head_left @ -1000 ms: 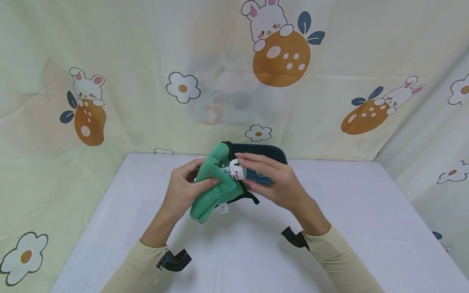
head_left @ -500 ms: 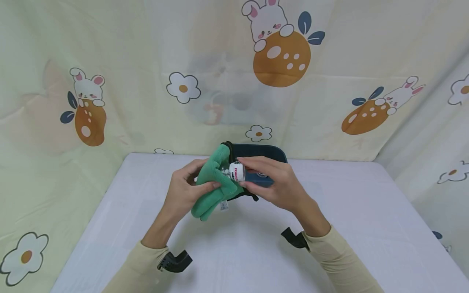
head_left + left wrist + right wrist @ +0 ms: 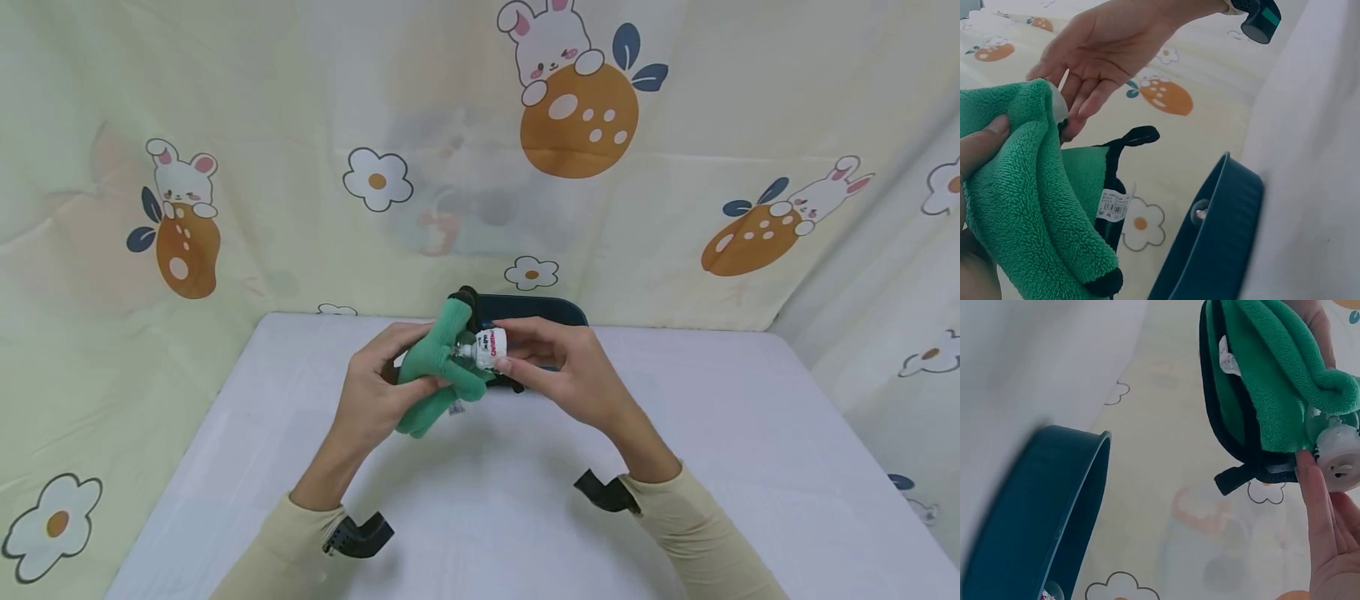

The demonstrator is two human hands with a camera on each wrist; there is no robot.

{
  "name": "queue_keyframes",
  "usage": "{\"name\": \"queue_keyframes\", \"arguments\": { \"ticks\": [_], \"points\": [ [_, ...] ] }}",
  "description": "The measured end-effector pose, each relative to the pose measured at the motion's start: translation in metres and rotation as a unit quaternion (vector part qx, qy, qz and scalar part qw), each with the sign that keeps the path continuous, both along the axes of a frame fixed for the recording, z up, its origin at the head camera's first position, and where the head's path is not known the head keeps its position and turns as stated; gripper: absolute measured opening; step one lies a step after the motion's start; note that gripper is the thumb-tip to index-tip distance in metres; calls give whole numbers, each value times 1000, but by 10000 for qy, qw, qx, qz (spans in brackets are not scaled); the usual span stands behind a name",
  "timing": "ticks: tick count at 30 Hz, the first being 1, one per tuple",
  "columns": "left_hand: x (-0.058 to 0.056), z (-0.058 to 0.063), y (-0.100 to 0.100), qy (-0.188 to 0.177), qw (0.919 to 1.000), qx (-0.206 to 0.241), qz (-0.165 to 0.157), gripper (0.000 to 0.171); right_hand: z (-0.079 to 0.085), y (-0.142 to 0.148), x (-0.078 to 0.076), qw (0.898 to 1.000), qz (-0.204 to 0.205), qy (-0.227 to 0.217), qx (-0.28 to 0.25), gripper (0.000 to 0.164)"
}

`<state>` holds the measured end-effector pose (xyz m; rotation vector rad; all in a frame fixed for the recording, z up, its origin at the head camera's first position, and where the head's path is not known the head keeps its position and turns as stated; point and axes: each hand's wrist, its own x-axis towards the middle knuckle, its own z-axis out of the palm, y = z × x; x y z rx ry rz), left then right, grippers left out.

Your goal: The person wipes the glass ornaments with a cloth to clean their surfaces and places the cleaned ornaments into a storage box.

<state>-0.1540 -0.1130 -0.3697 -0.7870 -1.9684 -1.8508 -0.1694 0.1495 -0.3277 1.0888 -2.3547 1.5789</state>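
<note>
My left hand [image 3: 372,377] grips a folded green towel [image 3: 429,357] with dark edging, the thumb pressed on its near face. A small bottle [image 3: 491,348] with a white printed label pokes out of the towel's right side, its clear part partly covered by the cloth. My right hand [image 3: 576,375] pinches the labelled end between thumb and fingers. Seen from the right wrist, the bottle's round whitish end [image 3: 1340,464] lies against the fingers. In the left wrist view, the towel [image 3: 1035,200] hides most of the bottle.
Behind the hands, a dark blue bin [image 3: 536,308] stands at the table's back edge. Inside it is a small round clear thing [image 3: 1199,212]. The white table [image 3: 480,517] extends around the hands, and a patterned curtain [image 3: 300,208] hangs behind it.
The towel and bottle have risen slightly. My right hand's grip on the bottle has shifted, its thumb now farther over the near side, and the label has turned.
</note>
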Motion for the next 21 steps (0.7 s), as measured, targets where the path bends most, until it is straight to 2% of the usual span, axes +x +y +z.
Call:
{"name": "queue_keyframes", "arguments": {
  "ticks": [4, 7, 14, 21],
  "points": [
    [0, 0, 0, 24, 9999, 94, -103, 58, 0, 1, 0, 9991, -15, -424, -10, 38],
    [0, -1, 0, -61, 9999, 97, -118, 58, -2, 1, 0, 9993, 7, -362, 2, 40],
    [0, -3, 2, -392, 9992, 36, -74, 59, -6, -2, -1, 9983, 268, 487, -178, 52],
    [-1, -2, 2, -606, 9981, 39, -101, 56, -4, -6, -4, 9872, 467, 1518, -151, 56]
  ]
}}
